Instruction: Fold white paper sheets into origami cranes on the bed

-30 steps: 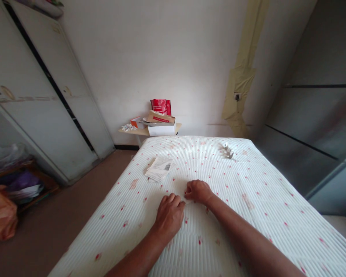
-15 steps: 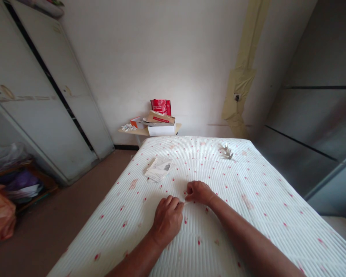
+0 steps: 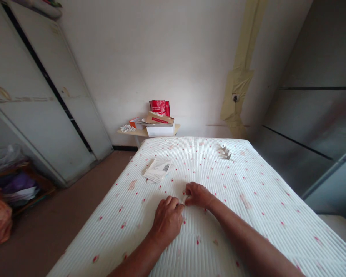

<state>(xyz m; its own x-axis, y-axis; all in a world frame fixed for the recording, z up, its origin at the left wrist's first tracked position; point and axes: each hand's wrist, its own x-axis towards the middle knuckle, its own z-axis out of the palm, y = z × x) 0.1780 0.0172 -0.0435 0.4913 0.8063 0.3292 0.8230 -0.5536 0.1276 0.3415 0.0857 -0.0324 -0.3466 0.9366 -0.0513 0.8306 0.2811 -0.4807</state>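
Both my hands rest knuckles-up on a white ribbed bed cover [image 3: 248,215] dotted with red marks. My left hand [image 3: 167,220] has its fingers curled down against the cover, the fingertips hidden. My right hand [image 3: 197,194] is bunched just beyond it, fingers pinched together where the two hands meet. Something small and pale shows between them, too small to make out. A folded printed paper [image 3: 158,169] lies on the cover beyond my left hand. Small folded paper figures [image 3: 225,151] sit near the far right of the bed.
A small table [image 3: 138,132] at the bed's head carries boxes, a red packet [image 3: 159,107] and more paper figures. White wardrobe doors [image 3: 40,100] line the left wall, with bags on a low shelf [image 3: 20,184]. Brown floor runs along the bed's left side.
Both hands have stayed in the same spot, drawing slightly closer together. The view has shifted a little.
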